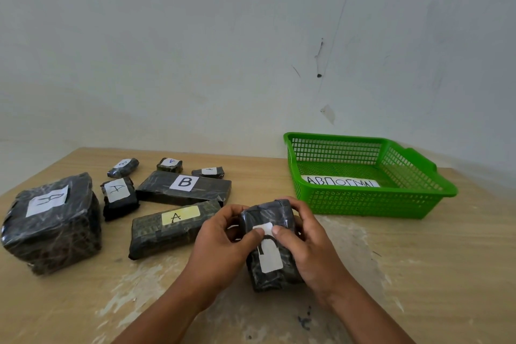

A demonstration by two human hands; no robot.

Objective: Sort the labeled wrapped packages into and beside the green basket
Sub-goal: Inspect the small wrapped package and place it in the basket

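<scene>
Head view showed the left hand (223,234) and right hand (304,240) both gripping a dark wrapped package (272,246), thumbs hiding its label (268,254); shifting them would likely let the letter be read before choosing the green basket (371,204).

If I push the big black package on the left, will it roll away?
Probably not. The big package looks boxy with flat sides, so it should slide, not roll. Its shiny plastic wrap may feel slippery. It is the bulkiest one on the table, so likely the heaviest.

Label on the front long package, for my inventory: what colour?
The label is yellow; head view.
</scene>
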